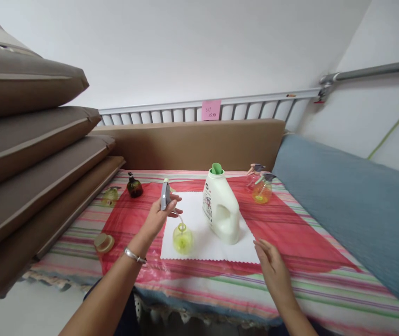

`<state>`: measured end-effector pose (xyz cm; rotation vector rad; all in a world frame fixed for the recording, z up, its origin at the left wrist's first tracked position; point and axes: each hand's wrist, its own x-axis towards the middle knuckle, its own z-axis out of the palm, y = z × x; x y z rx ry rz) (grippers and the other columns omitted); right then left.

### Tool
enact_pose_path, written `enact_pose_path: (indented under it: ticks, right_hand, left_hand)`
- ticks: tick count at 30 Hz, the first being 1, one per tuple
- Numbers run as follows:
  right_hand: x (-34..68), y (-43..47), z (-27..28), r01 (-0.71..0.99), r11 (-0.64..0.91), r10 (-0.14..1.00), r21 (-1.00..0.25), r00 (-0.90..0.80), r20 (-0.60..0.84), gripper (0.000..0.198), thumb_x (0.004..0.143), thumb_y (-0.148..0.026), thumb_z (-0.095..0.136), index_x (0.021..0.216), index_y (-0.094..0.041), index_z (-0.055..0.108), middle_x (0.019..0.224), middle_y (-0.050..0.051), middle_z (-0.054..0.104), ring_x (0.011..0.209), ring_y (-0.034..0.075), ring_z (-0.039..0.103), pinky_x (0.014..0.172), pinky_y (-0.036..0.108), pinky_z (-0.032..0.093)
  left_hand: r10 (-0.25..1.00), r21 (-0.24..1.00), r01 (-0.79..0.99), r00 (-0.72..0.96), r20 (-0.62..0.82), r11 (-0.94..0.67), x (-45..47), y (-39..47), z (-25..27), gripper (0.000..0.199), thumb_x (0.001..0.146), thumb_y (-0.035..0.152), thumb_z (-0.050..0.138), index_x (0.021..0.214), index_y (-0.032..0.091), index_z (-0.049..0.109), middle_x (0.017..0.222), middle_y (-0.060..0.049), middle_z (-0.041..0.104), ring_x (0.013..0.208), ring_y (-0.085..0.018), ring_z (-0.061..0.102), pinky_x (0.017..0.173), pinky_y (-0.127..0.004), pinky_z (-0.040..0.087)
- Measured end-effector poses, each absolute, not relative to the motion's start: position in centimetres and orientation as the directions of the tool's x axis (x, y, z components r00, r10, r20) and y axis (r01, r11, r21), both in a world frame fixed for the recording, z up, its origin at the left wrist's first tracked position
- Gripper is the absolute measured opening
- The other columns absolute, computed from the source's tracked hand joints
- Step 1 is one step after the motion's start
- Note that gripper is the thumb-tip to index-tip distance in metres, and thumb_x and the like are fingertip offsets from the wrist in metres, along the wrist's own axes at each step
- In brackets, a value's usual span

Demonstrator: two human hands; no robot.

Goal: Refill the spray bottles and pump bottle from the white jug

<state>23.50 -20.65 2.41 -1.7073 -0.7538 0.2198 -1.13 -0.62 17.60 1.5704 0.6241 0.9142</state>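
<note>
- Left hand (164,209): gripping grey spray head (165,196), fingers wrapped on it, nozzle end up. Bracelet (135,255) on that wrist.
- Tube (179,216) hangs from the spray head and reaches the neck of the round yellow bottle (183,242); can't tell how far in the tip sits.
- Yellow bottle: upright on the white cloth (220,253), left front part, just ahead of the left forearm. Spray head is off it.
- Right hand (272,263): holding nothing, palm turned inward, fingers lightly bent, at the cloth's right front corner. Can't tell if fingertips touch the fabric.
- White jug (228,217): upright on same cloth, right of yellow bottle, apart from it. Green piece (216,169) in its mouth.
- Under the cloth: red sheer sheet (290,233) over striped cover (329,298).
- Left side: dark pump bottle (135,187), pale yellow spray bottle (110,197), small round container (103,243) nearest the front edge.
- Right side, behind jug: orange spray bottle (261,192), pink spray bottle (252,181) just behind it.
- Pale thing behind left hand mostly hidden, can't identify.
</note>
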Motion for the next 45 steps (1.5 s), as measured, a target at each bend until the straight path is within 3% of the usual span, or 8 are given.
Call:
enact_pose_path:
  ticks: [8, 15, 21, 31, 40, 45]
  right_hand:
    - [22.6, -22.7, 0.9, 0.3, -0.153, 0.627, -0.942, 0.766, 0.141, 0.047, 0.075, -0.056, 0.047, 0.104, -0.019, 0.055, 0.113, 0.011, 0.061, 0.109, 0.026, 0.053, 0.091, 0.037, 0.042]
    - [21.4, -22.8, 0.3, 0.314, -0.156, 0.661, -0.936, 0.737, 0.137, 0.042, 0.075, -0.054, 0.049, 0.099, -0.021, 0.059, 0.108, 0.01, 0.065, 0.103, 0.027, 0.058, 0.089, 0.038, 0.046]
    - [20.3, -23.2, -0.1, 0.343, -0.15, 0.717, -0.927, 0.684, 0.137, 0.039, 0.077, -0.052, 0.048, 0.095, -0.021, 0.061, 0.103, 0.01, 0.067, 0.095, 0.026, 0.062, 0.083, 0.037, 0.05]
    - [18.2, -23.9, -0.4, 0.332, -0.142, 0.743, -0.933, 0.659, 0.121, 0.033, 0.077, -0.049, 0.05, 0.091, -0.022, 0.064, 0.095, 0.008, 0.07, 0.087, 0.024, 0.064, 0.077, 0.033, 0.051]
    - [17.7, -23.8, -0.9, 0.34, -0.12, 0.779, -0.933, 0.615, 0.124, 0.029, 0.078, -0.048, 0.05, 0.088, -0.024, 0.063, 0.086, 0.005, 0.071, 0.08, 0.024, 0.065, 0.072, 0.033, 0.052]
    - [17.4, -23.7, -0.8, 0.362, -0.098, 0.806, -0.927, 0.575, 0.139, 0.029, 0.08, -0.047, 0.048, 0.089, -0.024, 0.062, 0.087, 0.006, 0.07, 0.081, 0.024, 0.064, 0.073, 0.034, 0.052]
  left_hand:
    - [0.798, 0.957, -0.116, 0.53, 0.285, -0.265, -0.9, -0.8, 19.3, 0.036, 0.077, 0.043, 0.057, 0.099, 0.014, 0.059, 0.106, -0.013, 0.062, 0.075, -0.023, 0.067, 0.068, -0.036, 0.053]
    - [0.835, 0.972, -0.106, 0.496, 0.236, -0.212, -0.2, -0.3, 17.7, 0.036, 0.074, 0.043, 0.061, 0.096, 0.015, 0.061, 0.104, -0.012, 0.064, 0.074, -0.023, 0.066, 0.066, -0.034, 0.051]
    - [0.871, 0.972, -0.024, 0.441, 0.219, -0.232, 0.0, -0.4, 12.3, 0.031, 0.069, 0.038, 0.067, 0.09, 0.015, 0.067, 0.098, -0.01, 0.066, 0.099, -0.025, 0.057, 0.087, -0.035, 0.041]
    - [0.882, 0.982, 0.03, 0.445, 0.154, -0.186, 0.6, -1.5, 8.9, 0.03, 0.07, 0.038, 0.065, 0.091, 0.017, 0.065, 0.089, -0.006, 0.064, 0.079, -0.019, 0.057, 0.072, -0.03, 0.043]
    - [0.9, 0.987, 0.048, 0.421, 0.118, -0.152, 1.6, -1.5, 8.4, 0.029, 0.07, 0.04, 0.066, 0.084, 0.014, 0.063, 0.079, -0.007, 0.066, 0.083, -0.023, 0.061, 0.071, -0.031, 0.043]
    - [0.892, 0.983, 0.01, 0.423, 0.162, -0.183, 1.2, -1.1, 9.2, 0.028, 0.072, 0.041, 0.064, 0.085, 0.016, 0.064, 0.086, -0.009, 0.069, 0.092, -0.025, 0.061, 0.081, -0.035, 0.042]
